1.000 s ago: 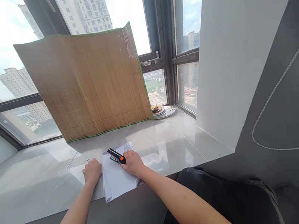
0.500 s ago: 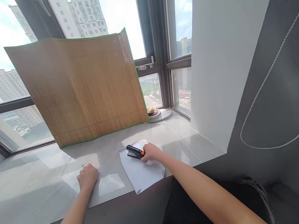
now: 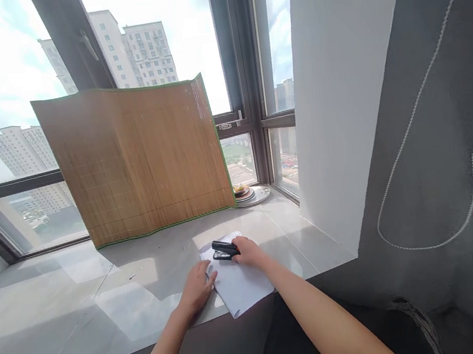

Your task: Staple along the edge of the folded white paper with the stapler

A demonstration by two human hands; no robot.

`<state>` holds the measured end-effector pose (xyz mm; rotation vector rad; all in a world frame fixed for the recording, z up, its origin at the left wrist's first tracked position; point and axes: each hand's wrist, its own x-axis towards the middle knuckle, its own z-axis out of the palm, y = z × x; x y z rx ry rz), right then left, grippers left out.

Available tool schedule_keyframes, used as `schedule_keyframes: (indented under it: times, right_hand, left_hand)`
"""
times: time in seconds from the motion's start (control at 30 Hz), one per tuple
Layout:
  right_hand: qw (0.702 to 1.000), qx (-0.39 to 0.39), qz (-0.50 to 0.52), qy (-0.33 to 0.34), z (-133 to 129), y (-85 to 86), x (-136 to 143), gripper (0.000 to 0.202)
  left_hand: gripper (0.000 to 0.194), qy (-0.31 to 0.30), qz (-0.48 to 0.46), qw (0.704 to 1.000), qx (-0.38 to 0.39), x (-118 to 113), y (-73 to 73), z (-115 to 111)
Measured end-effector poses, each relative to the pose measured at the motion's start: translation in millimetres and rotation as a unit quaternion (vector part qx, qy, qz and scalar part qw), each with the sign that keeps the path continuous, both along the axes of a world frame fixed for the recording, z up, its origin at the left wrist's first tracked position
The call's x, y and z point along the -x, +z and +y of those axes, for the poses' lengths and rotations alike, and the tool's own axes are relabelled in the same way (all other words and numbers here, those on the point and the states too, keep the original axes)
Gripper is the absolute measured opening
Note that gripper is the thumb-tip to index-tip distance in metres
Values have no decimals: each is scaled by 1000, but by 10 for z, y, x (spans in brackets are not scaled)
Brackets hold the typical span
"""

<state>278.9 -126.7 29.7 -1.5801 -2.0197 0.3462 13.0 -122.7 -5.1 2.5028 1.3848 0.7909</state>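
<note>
A black stapler (image 3: 224, 249) with a touch of orange is in my right hand (image 3: 248, 251), whose fingers are wrapped round its rear end. Its front points left, over the upper part of a white sheet of paper (image 3: 247, 287). My left hand (image 3: 198, 288) is at the paper's left edge, thumb and forefinger apart, fingertips at or touching the edge. Under the paper lies the pale tiled window sill (image 3: 126, 305), and the sheet's lower corner reaches the sill's front edge.
A bamboo mat (image 3: 139, 162) with green edging leans upright against the window. Stacked plates (image 3: 255, 195) stand in the corner by its right side. A small scrap (image 3: 132, 276) lies on the sill at left. A beaded cord (image 3: 427, 246) hangs at the right.
My left hand has moved right from the bare sill to the paper's edge, its fingers loosening from a curl. The stapler now points more level to the left. The camera view has tilted up.
</note>
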Motion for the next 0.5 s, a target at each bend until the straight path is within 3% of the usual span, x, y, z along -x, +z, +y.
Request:
schedule_keyframes:
  times: [0.07,0.2,0.33,0.43,0.5]
  right_hand:
    - [1000,-9,6,-3,-34,12,-11,25]
    - [1000,-4,25,9,-97,11,-26,31]
    - [998,9,55,9,-83,-18,-42,36]
    - [996,11,82,13,-70,-5,-75,48]
    - [994,-7,105,24,-78,42,-98,45]
  left_hand:
    - [41,-1,21,1000,-5,-119,-62,-4]
    - [42,12,31,999,-2,-106,-111,38]
    - [44,32,30,999,17,-85,-114,44]
    - [48,17,24,999,37,-97,-91,39]
    - [49,14,18,999,48,-97,-69,45]
